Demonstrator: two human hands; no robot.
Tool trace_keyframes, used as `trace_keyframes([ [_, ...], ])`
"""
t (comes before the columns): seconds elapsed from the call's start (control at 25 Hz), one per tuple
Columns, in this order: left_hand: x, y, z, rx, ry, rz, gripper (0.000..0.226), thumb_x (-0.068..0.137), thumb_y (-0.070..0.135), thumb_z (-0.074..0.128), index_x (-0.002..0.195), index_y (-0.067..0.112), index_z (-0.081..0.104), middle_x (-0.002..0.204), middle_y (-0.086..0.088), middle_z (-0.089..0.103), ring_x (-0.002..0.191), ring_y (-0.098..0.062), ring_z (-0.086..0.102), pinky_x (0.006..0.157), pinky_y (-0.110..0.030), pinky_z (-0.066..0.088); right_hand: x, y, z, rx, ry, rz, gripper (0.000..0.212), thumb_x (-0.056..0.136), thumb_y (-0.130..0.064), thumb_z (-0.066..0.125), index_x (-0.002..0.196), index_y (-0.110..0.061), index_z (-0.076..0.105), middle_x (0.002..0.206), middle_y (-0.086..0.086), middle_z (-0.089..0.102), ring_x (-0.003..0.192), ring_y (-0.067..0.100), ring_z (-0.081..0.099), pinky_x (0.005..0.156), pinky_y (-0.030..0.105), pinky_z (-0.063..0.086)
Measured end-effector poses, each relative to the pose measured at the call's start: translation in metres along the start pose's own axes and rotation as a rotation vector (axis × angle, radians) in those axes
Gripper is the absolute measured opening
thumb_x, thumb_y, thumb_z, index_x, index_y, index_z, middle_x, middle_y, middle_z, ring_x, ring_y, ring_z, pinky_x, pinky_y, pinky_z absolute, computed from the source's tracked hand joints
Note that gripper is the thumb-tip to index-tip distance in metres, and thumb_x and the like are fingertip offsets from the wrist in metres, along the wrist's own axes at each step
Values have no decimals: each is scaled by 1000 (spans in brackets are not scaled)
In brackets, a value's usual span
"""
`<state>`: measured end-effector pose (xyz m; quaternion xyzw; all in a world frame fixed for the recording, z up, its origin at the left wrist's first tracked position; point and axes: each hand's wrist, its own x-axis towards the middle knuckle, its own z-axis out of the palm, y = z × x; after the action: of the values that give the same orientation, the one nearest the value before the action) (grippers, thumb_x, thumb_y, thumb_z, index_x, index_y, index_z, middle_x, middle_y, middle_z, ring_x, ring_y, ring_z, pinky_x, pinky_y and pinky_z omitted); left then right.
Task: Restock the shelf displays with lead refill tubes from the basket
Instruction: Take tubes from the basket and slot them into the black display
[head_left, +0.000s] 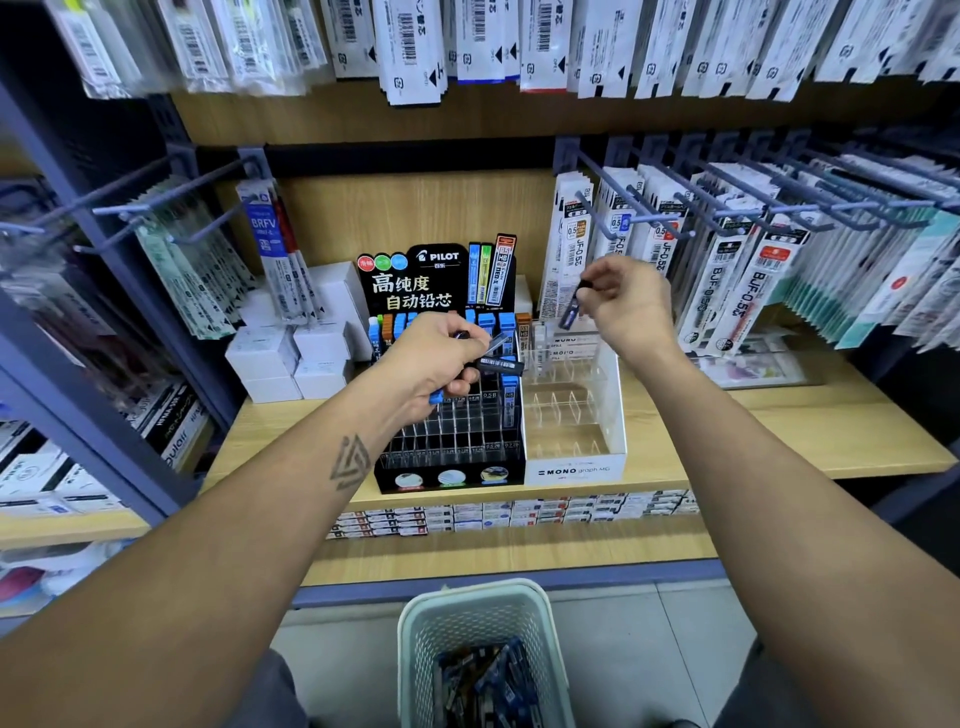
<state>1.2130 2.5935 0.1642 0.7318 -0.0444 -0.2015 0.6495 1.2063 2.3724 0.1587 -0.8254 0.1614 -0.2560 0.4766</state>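
Tubes in both hands, displays still half empty

Sorting is the step in hand, as I judge it: the person stands before the shelf (727, 415) and holds lead refill tubes over the two displays. The left hand (436, 358) is curled round a small bundle of tubes (500, 364); dark bodies stick out to the right of the fist and one blue cap shows below it. This hand hovers over the black Pilot display (452, 457), whose back rows carry blue and orange tubes while the front rows of clear compartments look mostly empty. The right hand (623, 306) pinches a single dark tube (571, 306) between thumb and fingers, tilted, with its lower end pointing down toward the back of the white Mono display (571, 415). The tube is above the display and apart from it. In this display only the back row seems to hold some tubes; the clear compartments nearer to the person look empty.

Below, on the floor, the pale green basket (478, 613) holds many more tubes, in a loose heap, so I think the task is far from finished.

The next move probably calls for lowering the single tube upright into one narrow compartment. It must be straightened first, because tilted it may catch on the clear divider. The labels on the compartments are too small to read, so I cannot tell which slot fits this tube.
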Motion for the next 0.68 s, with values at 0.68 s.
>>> trace_keyframes([
  [0.68,-1,-2,8,26,-6,-19,9,100,-1,54,102,4,62,97,-14,55,51,-11,45,35,-17,31,-7,24,16,-320,-97,-61,22,96,-6,66,115,-13,75,111,5,74,103,19,68,103,31,50],
])
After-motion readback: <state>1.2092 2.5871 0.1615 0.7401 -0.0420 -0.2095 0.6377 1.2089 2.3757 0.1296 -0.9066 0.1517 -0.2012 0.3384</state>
